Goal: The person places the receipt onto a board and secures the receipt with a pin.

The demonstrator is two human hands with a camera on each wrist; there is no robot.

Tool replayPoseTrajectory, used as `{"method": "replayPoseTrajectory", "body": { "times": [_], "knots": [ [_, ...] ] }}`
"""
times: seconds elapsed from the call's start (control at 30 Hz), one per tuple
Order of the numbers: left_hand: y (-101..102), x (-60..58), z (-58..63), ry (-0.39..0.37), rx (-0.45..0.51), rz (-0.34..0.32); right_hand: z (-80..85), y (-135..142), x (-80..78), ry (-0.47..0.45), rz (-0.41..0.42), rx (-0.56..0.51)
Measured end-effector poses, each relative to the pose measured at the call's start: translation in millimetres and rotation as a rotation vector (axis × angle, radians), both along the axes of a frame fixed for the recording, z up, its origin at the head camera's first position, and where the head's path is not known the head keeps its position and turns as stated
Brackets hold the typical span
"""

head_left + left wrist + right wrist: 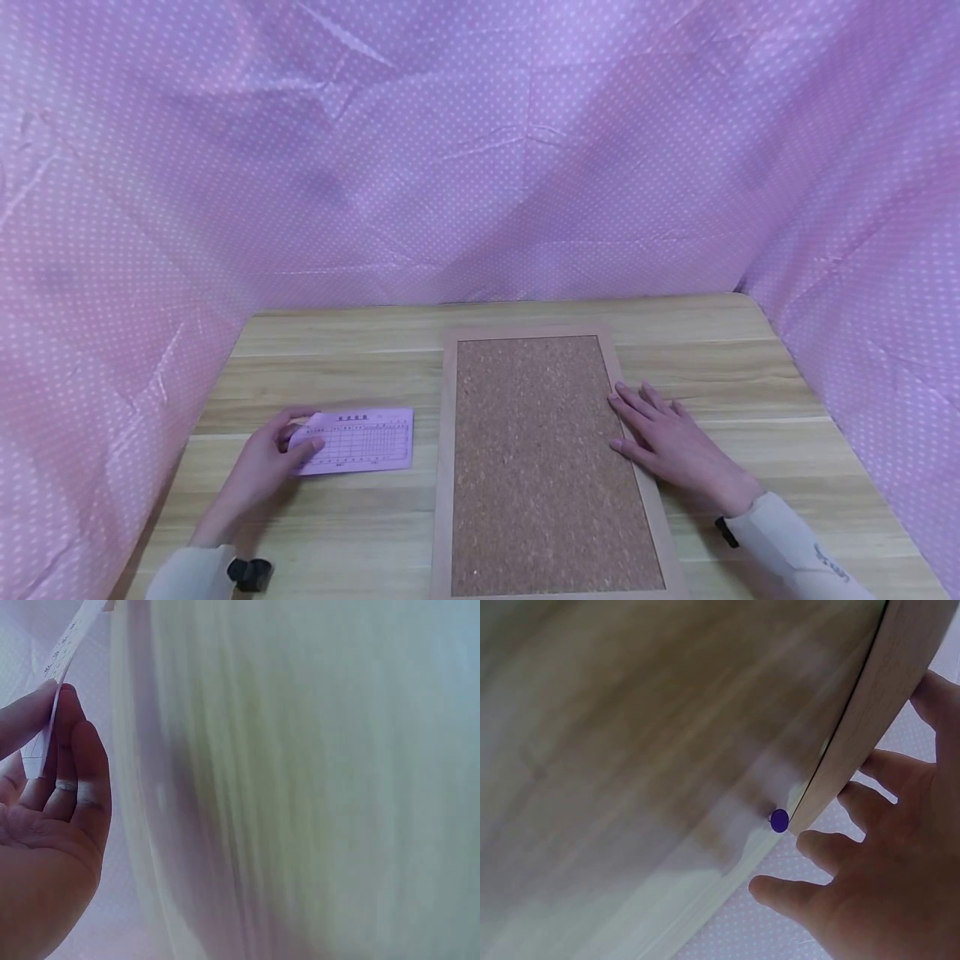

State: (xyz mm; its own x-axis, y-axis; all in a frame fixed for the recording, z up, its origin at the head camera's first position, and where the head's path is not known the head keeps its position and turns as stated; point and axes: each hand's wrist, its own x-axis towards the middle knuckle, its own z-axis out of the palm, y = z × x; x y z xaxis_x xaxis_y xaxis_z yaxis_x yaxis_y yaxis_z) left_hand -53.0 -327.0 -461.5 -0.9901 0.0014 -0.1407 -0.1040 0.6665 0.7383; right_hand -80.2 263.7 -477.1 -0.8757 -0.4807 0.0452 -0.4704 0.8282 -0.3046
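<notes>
Head view: the left hand (272, 454) pinched the paper (366, 443) by its left end, left of the board (551, 467). The paper looked light and bendy, maybe several sheets, best held by an edge. The right hand (678, 448) touched the board, fingers straight.

The board (547, 467) lies at the centre of the counter (360, 533), running from near to far. Left of it and apart sits the paper slip (367, 447), its left end between the thumb and fingers of the left grip (272, 458). The right grip (675, 446) is on the opposite side, its fingertips at the board's right border (656, 517). By the right wrist view, a small pin (779, 820) is just beside the board's edge. Cloth (487, 167) hangs behind the counter's far edge and along its left and right sides.
</notes>
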Motion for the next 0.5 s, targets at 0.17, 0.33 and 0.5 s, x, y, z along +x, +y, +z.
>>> {"method": "replayPoseTrajectory", "body": {
  "times": [0.17, 0.33, 0.5],
  "knots": [
    [1.7, 1.0, 2.7, -0.05, 0.073, 0.024, 0.6, -0.2, 0.5, 0.0, 0.0, 0.0],
    [3.4, 1.9, 5.9, -0.046, 0.105, 0.039, 1.3, -0.6, 0.7, 0.001, 0.0, 0.002],
    [7.0, 4.1, 9.1, -0.042, 0.117, 0.049, 1.2, -1.0, 0.4, -0.004, -0.002, 0.003]
  ]
}}
